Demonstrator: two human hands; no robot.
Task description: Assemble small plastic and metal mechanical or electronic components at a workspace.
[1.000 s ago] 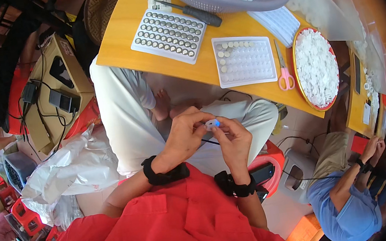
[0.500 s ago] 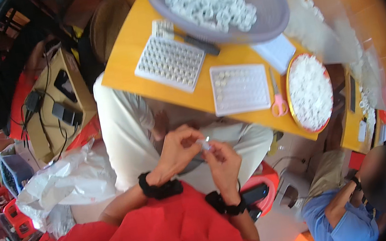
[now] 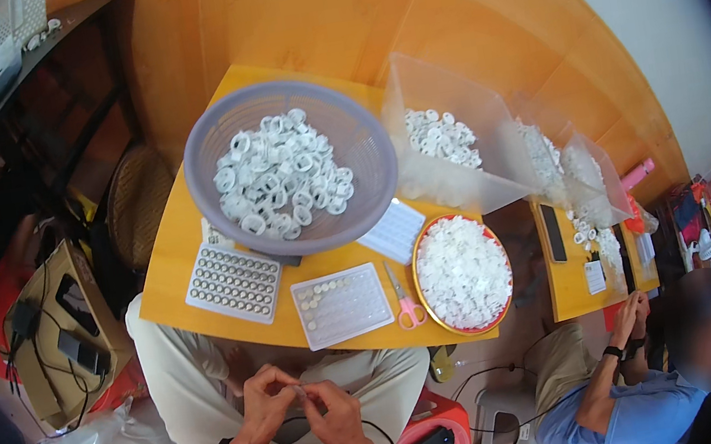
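Small white part (image 3: pixel 301 392) sits pinched between our left hand (image 3: pixel 266 407) and right hand (image 3: pixel 336 413), fingertips of both closed on it over our lap. It's too tiny to tell which way its long axis runs. Just beyond the hands are the white tray (image 3: pixel 342 305) and pink scissors (image 3: pixel 404 300); the grey basket (image 3: pixel 207 148) is further off.

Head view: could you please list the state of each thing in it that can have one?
Left hand: fingertips pinched on a tiny piece, too small to identify.
Right hand: fingertips pinched at the same piece.
Grey basket: partly filled with white rings.
Orange-rimmed bowl: heaped with white pieces.
White tray: few cells filled, most empty.
Second tray: cells filled.
Pink scissors: closed, lying flat.
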